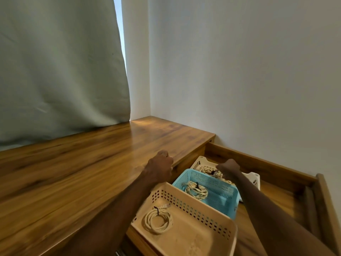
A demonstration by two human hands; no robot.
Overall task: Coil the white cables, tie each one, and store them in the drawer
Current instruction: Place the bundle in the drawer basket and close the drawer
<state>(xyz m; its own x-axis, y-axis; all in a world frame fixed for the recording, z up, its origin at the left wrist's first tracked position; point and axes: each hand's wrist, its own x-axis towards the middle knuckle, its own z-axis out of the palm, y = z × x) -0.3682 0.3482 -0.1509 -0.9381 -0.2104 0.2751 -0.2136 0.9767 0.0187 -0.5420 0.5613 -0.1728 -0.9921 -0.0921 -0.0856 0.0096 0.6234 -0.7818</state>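
The wooden drawer [276, 164] stands pulled open to the right of the tabletop, with three baskets in a row inside. A tied white cable coil [156, 221] lies in the near beige basket [203, 215]. A second tied coil [195, 190] lies in the blue basket [219, 191]. In the far cream basket [200, 160] lies a third coil [207, 171] with a dark tie. My right hand [228, 169] reaches into that basket, its fingers curled down on this coil. My left hand [161, 167] rests curled at the tabletop's edge and holds nothing.
The wooden tabletop [73, 172] stretches to the left and back. A pale green curtain [60, 71] hangs down onto its far edge. White walls [239, 71] close the corner behind the drawer. A white basket rim [255, 177] shows behind my right forearm.
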